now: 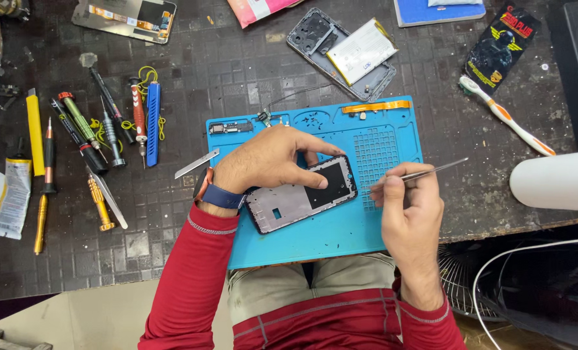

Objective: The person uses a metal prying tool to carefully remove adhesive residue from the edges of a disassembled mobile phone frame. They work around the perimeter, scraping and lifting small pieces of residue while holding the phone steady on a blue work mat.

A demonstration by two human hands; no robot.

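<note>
I saw the left hand (pixel 273 159) lying flat on top of a phone frame (pixel 302 194), with its fingers spread and pressing down on it. The frame was grey with a black patch at 1 end, and it lay tilted on a blue work mat (pixel 341 227). The mat sat on the dark bench (pixel 192 71), right in front of the person.

The right hand (pixel 409 207) was closed around thin metal tweezers (pixel 425 173). The tweezers pointed up and to the right, just beside the frame's black end, over the small square grid on the mat. I could not tell if their tips touched anything.

To the left of the mat I saw a row of screwdrivers (pixel 107 123) and a blue flat tool (pixel 153 123). A small metal blade (pixel 197 164) lay near the left wrist, which wore a blue watch band (pixel 221 194). Above the mat was an opened phone (pixel 344 52) with its white battery showing. A white and orange toothbrush (pixel 506 116) lay to the right, well apart from the hands.
</note>
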